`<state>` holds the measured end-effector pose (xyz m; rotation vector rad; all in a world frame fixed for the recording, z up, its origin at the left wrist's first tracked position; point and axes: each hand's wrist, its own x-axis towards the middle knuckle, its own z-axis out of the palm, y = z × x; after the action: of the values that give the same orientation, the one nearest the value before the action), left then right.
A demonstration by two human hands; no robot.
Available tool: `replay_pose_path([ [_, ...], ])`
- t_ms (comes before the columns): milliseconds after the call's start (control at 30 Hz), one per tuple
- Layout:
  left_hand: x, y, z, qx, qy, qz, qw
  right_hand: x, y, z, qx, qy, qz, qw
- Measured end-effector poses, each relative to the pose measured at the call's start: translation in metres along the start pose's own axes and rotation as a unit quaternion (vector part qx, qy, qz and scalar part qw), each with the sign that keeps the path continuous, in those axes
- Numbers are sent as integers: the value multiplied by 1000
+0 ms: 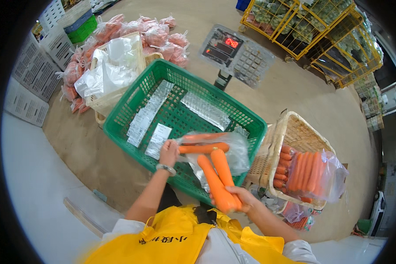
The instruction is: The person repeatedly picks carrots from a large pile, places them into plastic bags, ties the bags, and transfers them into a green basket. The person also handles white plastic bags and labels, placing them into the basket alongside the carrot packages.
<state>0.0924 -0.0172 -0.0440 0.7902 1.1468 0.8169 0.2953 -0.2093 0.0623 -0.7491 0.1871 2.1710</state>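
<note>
My left hand [169,152] grips the edge of a clear plastic bag [239,150] with carrots in it, one carrot [203,148] lying at its mouth. My right hand [236,199] is closed round two large carrots [217,180], whose upper ends reach over the bag. Both hands are above a green plastic crate [125,122]. Strips of printed labels [148,114] lie on the crate's floor, with a shorter label strip [158,140] near my left hand and another stack [206,110] towards the far side. The bag hides part of the crate's floor.
A scale display [236,54] stands beyond the crate. At right, a cream plastic basket [297,120] holds loose and bagged carrots [307,173]. At left, plastic bags [114,72] lie on another basket, near piled bagged carrots [156,34]. Yellow wire cages [297,29] stand farther off.
</note>
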Motion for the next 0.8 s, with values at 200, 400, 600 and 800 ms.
replay_pose_path([
  [200,-13,22,-9,-60,-72,28,995,143,-2,2,189,121,-280,933],
  [400,0,31,-22,-72,-129,13,989,224,-39,-11,152,219,-336,903],
  [600,29,15,-41,-26,-177,-35,983,159,-3,14,-147,211,-131,957],
  [800,16,32,-75,240,0,215,946,76,18,33,-536,235,-93,806],
])
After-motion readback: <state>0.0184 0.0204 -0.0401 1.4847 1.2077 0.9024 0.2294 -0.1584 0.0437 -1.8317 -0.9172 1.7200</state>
